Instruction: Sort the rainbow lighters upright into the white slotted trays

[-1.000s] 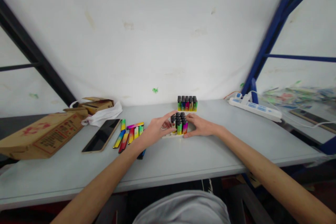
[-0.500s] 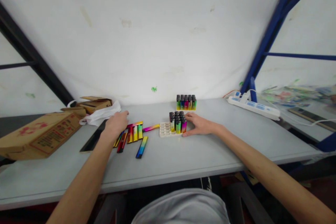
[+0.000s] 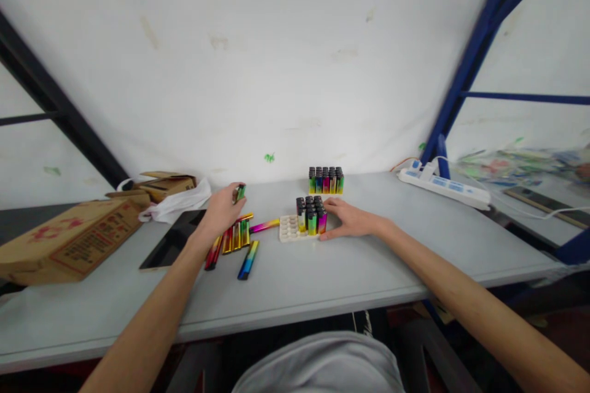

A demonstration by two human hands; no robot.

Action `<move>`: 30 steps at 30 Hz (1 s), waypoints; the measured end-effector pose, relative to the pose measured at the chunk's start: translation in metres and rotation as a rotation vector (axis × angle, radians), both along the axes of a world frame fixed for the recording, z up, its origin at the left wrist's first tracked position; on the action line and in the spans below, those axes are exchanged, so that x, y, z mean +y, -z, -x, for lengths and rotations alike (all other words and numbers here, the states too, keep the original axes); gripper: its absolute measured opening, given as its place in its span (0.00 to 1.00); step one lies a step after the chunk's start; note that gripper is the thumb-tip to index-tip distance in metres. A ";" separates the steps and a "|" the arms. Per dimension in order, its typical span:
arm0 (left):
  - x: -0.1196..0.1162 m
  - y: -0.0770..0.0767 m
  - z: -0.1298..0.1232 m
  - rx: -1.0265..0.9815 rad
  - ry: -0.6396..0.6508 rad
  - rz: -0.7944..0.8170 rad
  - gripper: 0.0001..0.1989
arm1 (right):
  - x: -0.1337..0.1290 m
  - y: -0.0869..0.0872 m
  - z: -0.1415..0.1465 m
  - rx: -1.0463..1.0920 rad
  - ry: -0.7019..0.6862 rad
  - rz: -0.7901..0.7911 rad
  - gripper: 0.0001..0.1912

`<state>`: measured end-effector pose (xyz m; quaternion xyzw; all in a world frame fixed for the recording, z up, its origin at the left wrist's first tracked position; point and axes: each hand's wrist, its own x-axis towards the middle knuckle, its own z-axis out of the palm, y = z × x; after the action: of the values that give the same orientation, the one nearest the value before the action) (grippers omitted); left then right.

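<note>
My left hand (image 3: 222,209) is raised just over the pile of loose lighters, its fingers closed around a green lighter (image 3: 240,192) with a black top. Below it, several shiny multicoloured lighters (image 3: 236,236) lie flat on the table. One pink-and-yellow lighter (image 3: 265,226) points toward the tray, and a blue-and-yellow one (image 3: 248,260) lies apart in front. A white tray (image 3: 289,231) with round holes has upright black-topped lighters (image 3: 312,216) in its right part; holes show at its left. My right hand (image 3: 346,218) grips the tray's right end, thumb in front and fingers behind.
A block of upright lighters (image 3: 326,180) stands by the wall. At left are a cardboard box (image 3: 69,236), a smaller open box (image 3: 168,185), a white plastic bag (image 3: 177,202) and a dark flat panel (image 3: 173,241). A power strip (image 3: 445,189) lies at right beside a blue frame (image 3: 465,67).
My left hand has lifted and moved right from the pile, and a green lighter now shows in its fingers. My right hand has stayed at the tray.
</note>
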<state>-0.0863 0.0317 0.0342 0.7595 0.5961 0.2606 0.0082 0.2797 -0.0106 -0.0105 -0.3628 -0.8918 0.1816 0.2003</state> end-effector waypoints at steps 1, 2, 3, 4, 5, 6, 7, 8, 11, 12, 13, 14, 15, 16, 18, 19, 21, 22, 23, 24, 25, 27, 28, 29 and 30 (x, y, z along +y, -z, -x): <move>-0.005 -0.001 -0.007 -0.108 0.073 0.037 0.20 | 0.000 0.000 0.000 -0.003 0.006 0.002 0.44; -0.010 -0.002 -0.016 -0.228 0.156 0.099 0.20 | -0.001 -0.001 0.000 -0.008 0.012 0.001 0.43; -0.016 -0.002 -0.025 -0.362 0.252 0.185 0.20 | -0.001 -0.001 0.001 -0.012 0.016 -0.001 0.43; -0.023 -0.002 -0.035 -0.496 0.345 0.268 0.20 | -0.001 -0.001 0.001 -0.017 0.020 -0.003 0.43; -0.030 -0.003 -0.045 -0.632 0.417 0.330 0.21 | -0.001 -0.002 0.001 -0.021 0.023 -0.007 0.43; -0.036 -0.003 -0.054 -0.740 0.471 0.400 0.22 | -0.001 -0.002 0.001 -0.024 0.024 -0.012 0.43; -0.042 -0.003 -0.062 -0.813 0.502 0.483 0.22 | -0.002 -0.002 0.001 -0.024 0.022 -0.015 0.42; -0.047 -0.003 -0.069 -0.872 0.512 0.552 0.21 | -0.002 -0.003 0.001 -0.023 0.020 -0.016 0.42; -0.056 -0.001 -0.083 -0.999 0.483 0.693 0.21 | -0.003 -0.004 0.002 -0.018 0.013 -0.015 0.41; -0.058 -0.001 -0.085 -1.040 0.478 0.730 0.23 | -0.003 -0.004 0.002 -0.021 0.014 -0.015 0.41; -0.059 0.000 -0.086 -1.079 0.486 0.765 0.25 | -0.004 -0.005 0.002 -0.027 0.016 -0.015 0.41; -0.060 0.001 -0.087 -1.116 0.504 0.797 0.26 | -0.004 -0.005 0.002 -0.031 0.019 -0.015 0.42; -0.061 0.001 -0.088 -1.143 0.529 0.826 0.26 | -0.004 -0.006 0.002 -0.032 0.020 -0.015 0.42; -0.061 0.002 -0.088 -1.161 0.552 0.845 0.26 | -0.004 -0.006 0.003 -0.030 0.020 -0.014 0.42; -0.063 0.002 -0.089 -1.176 0.575 0.851 0.24 | -0.004 -0.005 0.002 -0.021 0.014 -0.010 0.42; -0.063 0.002 -0.089 -1.175 0.568 0.843 0.23 | -0.004 -0.005 0.002 -0.019 0.011 -0.008 0.42; -0.064 0.001 -0.090 -1.167 0.531 0.802 0.21 | -0.003 -0.004 0.001 -0.015 0.008 -0.006 0.42; -0.064 0.001 -0.090 -1.161 0.508 0.775 0.20 | -0.003 -0.004 0.001 -0.012 0.006 -0.007 0.42; -0.065 0.001 -0.090 -1.154 0.487 0.752 0.19 | -0.003 -0.003 0.001 -0.010 0.007 -0.009 0.42; -0.065 0.001 -0.090 -1.148 0.471 0.732 0.18 | -0.003 -0.003 0.001 -0.009 0.007 -0.010 0.42; -0.064 0.001 -0.090 -1.144 0.461 0.718 0.18 | -0.003 -0.003 0.001 -0.009 0.006 -0.012 0.42; -0.064 0.002 -0.090 -1.145 0.454 0.708 0.18 | -0.003 -0.002 0.000 -0.014 0.003 -0.015 0.43; -0.063 0.002 -0.090 -1.148 0.453 0.707 0.18 | -0.003 -0.002 0.001 -0.016 0.002 -0.016 0.42; -0.063 0.003 -0.090 -1.151 0.455 0.708 0.19 | -0.003 -0.003 0.001 -0.016 0.003 -0.016 0.42; -0.062 0.003 -0.090 -1.155 0.459 0.712 0.20 | -0.003 -0.003 0.001 -0.015 0.005 -0.017 0.41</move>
<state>0.0037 -0.0306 0.0313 0.5577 0.3705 0.4024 0.6244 0.2788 -0.0135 -0.0076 -0.3648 -0.8938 0.1708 0.1970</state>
